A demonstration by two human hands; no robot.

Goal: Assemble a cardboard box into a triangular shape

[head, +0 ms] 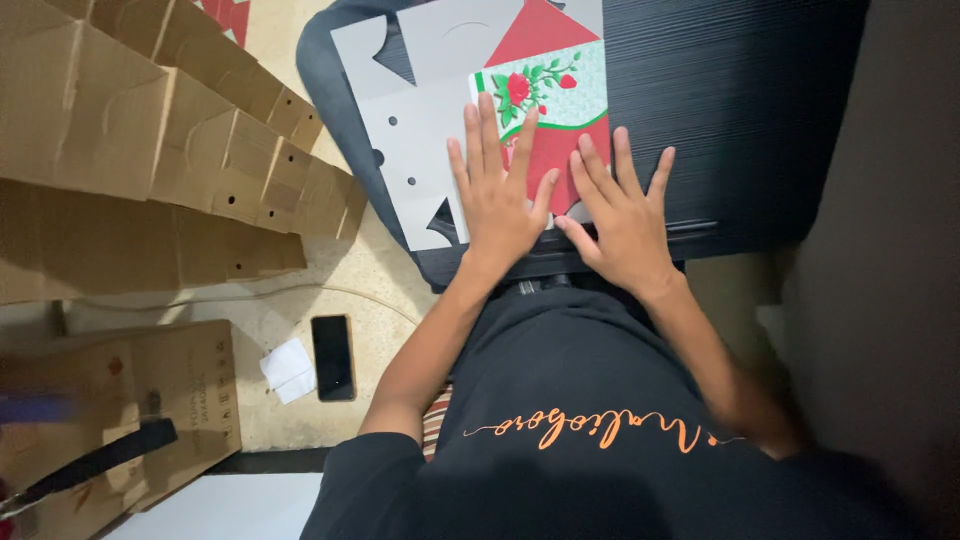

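Flattened box card (440,110), grey on its bare side and red with a rose picture on the printed side, lies on the black table (740,100) under both hands.

Closest to the camera is the person's black shirt (590,440) with orange curly writing across it. Two bare arms reach out from it toward the table.

Left hand (497,195) lies flat with its fingers spread out. It grips nothing. Its palm presses down where the grey part meets the red part, and its fingertips reach up to the rose picture.

Right hand (622,210) lies flat too, fingers wide apart, holding nothing. It sits just beside the left hand, with the thumbs close together. Its inner fingers rest on the red edge of the card, and its outer fingers rest on the bare table.

Past the fingertips, the card goes on with a red triangle and a green and white patch with a red rose (518,88). Out to the left of the left hand, the grey part has small round holes and cut-out notches.

Down on the floor, well off to the left of the left arm, lie a black phone (333,357) and a white scrap of paper (288,370) just beside it. Brown cardboard boxes (150,140), folded flat, are stacked farther off on that side.
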